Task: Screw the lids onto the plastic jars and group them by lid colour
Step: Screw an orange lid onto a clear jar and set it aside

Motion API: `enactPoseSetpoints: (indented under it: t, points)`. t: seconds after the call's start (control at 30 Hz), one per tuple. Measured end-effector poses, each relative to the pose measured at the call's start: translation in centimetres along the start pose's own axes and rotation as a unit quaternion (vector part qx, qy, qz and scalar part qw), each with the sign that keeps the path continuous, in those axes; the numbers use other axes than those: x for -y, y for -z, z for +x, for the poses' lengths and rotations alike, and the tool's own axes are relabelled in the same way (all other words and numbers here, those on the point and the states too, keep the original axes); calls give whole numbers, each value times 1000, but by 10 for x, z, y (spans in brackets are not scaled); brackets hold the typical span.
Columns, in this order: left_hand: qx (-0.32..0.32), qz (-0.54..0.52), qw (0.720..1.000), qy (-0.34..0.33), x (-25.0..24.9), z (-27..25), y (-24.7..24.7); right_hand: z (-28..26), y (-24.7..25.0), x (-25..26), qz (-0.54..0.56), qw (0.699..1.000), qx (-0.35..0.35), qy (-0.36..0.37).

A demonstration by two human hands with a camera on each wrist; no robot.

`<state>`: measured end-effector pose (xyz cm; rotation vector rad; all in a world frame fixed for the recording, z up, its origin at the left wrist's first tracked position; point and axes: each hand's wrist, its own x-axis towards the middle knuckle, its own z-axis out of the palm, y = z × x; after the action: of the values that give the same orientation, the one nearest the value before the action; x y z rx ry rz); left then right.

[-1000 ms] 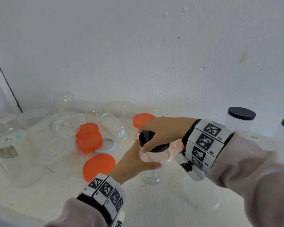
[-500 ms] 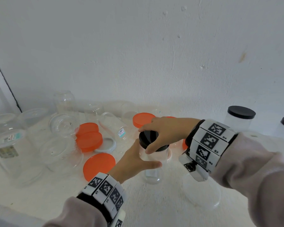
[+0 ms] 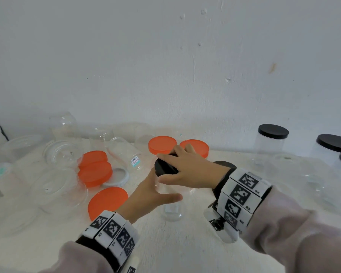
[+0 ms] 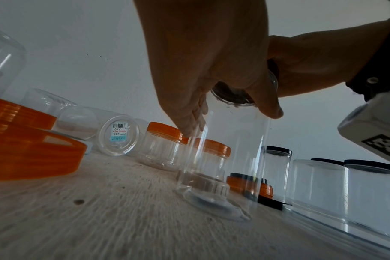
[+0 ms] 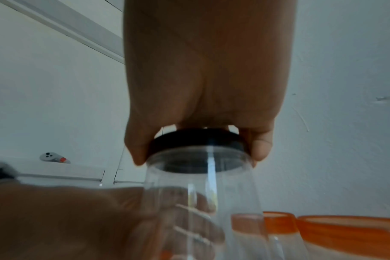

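Clear plastic jar (image 3: 172, 201), at frame centre, is braced upright by the left hand (image 3: 146, 196), fingers wrapped round it, so that the black lid (image 3: 164, 167), clasped by the right hand (image 3: 189, 170), can be threaded on.

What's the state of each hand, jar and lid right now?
left hand: grips the clear jar's body
right hand: grips the black lid from above
clear jar: upright on the table
black lid: on the jar's mouth; tightness unclear
orange lids: loose on the table
black-lidded jars: capped, upright, at right
labelled jar: on its side, uncapped
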<state>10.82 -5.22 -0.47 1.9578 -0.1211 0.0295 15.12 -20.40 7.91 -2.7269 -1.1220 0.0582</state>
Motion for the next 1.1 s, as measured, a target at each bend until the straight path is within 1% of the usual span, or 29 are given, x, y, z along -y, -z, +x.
enactPoseSetpoints:
  t: [0.1, 0.17, 0.23, 0.3, 0.37, 0.43, 0.5, 0.57, 0.6, 0.67, 0.7, 0.77, 0.83, 0.9, 1.03, 1.1]
  points:
    - [5, 30, 1000, -9, 1, 1, 2, -5, -12, 4, 15, 998, -50, -22]
    - [21, 66, 998, -9, 1, 1, 6, -8, -16, 6, 15, 997, -67, -30]
    - [47, 117, 992, -6, 1, 0, 16, -11, -14, 5, 31, 997, -59, -36]
    - [60, 175, 983, 6, 5, -1, 29, -16, -9, 2, 52, 997, -32, -42]
    - [53, 252, 966, 34, 13, -1, 44, -25, 0, -4, 88, 995, -4, -42]
    - [44, 325, 942, 71, 21, -2, 58, -35, 15, -12, 142, 989, 5, -31]
    - [45, 359, 926, 106, 29, -4, 71, -44, 33, -24, 172, 984, -28, -28]
    - [52, 375, 916, 137, 35, -5, 81, -49, 51, -41, 188, 976, -100, -45]
    - [58, 382, 910, 150, 37, -6, 85, -49, 58, -50, 195, 968, -145, -63]
    - [71, 398, 898, 176, 42, -8, 89, -47, 70, -74, 184, 946, -235, -125]
    - [77, 405, 892, 187, 44, -9, 89, -44, 74, -85, 167, 935, -267, -165]
    - [89, 420, 880, 202, 48, -10, 89, -39, 77, -104, 141, 913, -302, -235]
    - [100, 438, 868, 209, 50, -11, 88, -31, 75, -117, 124, 899, -308, -284]
    - [105, 451, 861, 212, 52, -12, 87, -22, 69, -128, 101, 896, -289, -321]
    - [99, 441, 864, 222, 53, -12, 88, -6, 55, -144, 92, 886, -250, -381]
    - [97, 433, 869, 221, 54, -13, 88, -2, 51, -151, 89, 883, -236, -396]
